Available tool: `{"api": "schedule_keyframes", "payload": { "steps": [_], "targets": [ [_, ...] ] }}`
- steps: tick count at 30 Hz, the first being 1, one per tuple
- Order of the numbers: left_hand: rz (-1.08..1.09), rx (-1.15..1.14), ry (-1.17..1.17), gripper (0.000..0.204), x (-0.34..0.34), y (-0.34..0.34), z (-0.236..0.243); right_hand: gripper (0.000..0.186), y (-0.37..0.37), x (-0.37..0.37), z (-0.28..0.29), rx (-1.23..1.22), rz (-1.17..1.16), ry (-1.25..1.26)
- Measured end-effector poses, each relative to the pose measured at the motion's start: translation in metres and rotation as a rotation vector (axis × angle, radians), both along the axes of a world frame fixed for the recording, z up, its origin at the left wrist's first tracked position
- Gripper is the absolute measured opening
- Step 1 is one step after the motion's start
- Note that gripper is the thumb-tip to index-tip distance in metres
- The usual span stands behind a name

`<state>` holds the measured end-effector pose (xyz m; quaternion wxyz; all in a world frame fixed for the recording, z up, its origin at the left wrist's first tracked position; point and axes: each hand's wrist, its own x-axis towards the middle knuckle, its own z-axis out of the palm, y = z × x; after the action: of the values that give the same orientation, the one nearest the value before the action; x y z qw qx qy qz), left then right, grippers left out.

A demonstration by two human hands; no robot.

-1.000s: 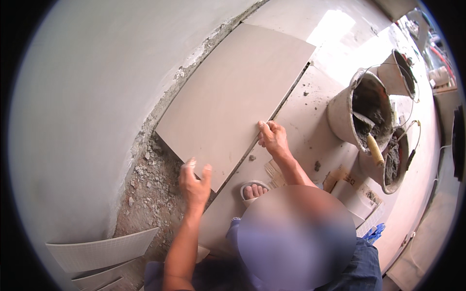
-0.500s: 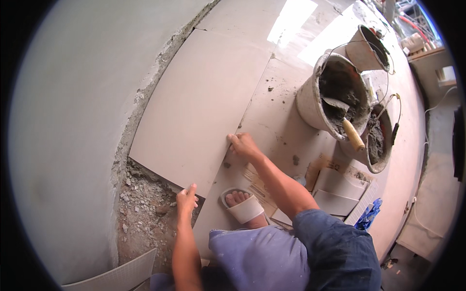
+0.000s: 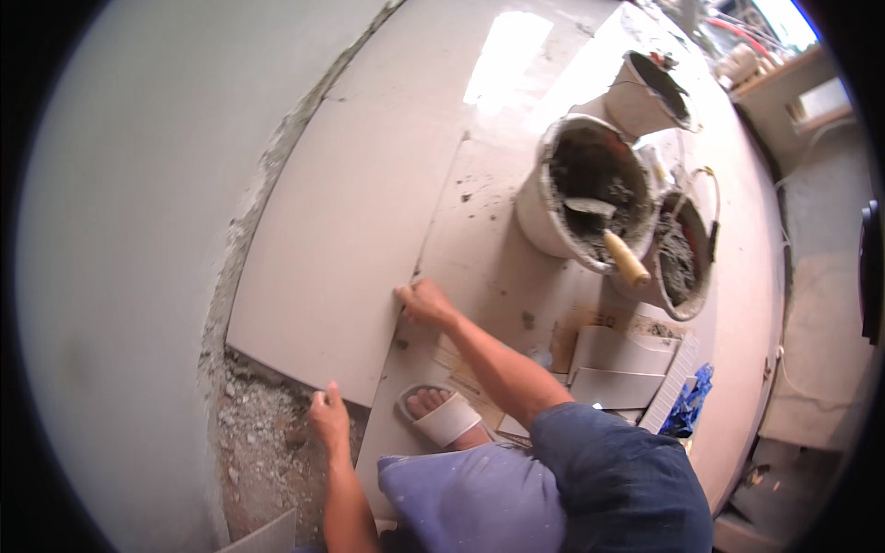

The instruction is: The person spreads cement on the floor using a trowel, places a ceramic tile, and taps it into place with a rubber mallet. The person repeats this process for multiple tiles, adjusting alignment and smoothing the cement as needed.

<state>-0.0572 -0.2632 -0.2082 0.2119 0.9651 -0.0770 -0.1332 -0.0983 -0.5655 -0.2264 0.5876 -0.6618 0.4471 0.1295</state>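
A large pale floor tile (image 3: 323,249) lies along the wall, its near edge jutting over a strip of rubble (image 3: 263,442). My left hand (image 3: 330,417) grips that near edge close to the right corner, thumb pointing up and fingers partly hidden below. At the tile's right side, my right hand (image 3: 426,304) is closed on the edge, fingertips pinching it beside the neighbouring tile. A dark gap shows under the near edge.
Right of me stand a mortar bucket (image 3: 544,203) holding a wooden-handled trowel (image 3: 625,258), a second mortar bucket (image 3: 678,267) and another bucket (image 3: 636,97). Cut tile pieces (image 3: 622,355) and a blue plastic bag (image 3: 690,401) lie nearer. My sandalled foot (image 3: 447,417) is beside the tile.
The whole view has shifted, so the scene sits further left and lower. Both hands keep hold of the same tile edges; I cannot tell any clear movement of the tile itself.
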Motion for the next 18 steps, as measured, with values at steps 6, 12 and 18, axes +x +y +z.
{"api": "schedule_keyframes", "payload": {
  "steps": [6, 12, 18],
  "targets": [
    [-0.079, -0.09, 0.071, 0.039, 0.018, -0.003, 0.009, 0.049, -0.009, 0.0, 0.017, 0.027, 0.022, -0.036],
    [-0.165, -0.095, 0.156, 0.04, 0.033, -0.006, 0.022, 0.058, -0.008, 0.006, 0.003, 0.035, 0.012, -0.025],
    [-0.218, 0.005, 0.059, 0.039, 0.084, 0.019, 0.072, 0.065, -0.01, 0.013, 0.001, -0.032, 0.062, 0.099]
  ]
}}
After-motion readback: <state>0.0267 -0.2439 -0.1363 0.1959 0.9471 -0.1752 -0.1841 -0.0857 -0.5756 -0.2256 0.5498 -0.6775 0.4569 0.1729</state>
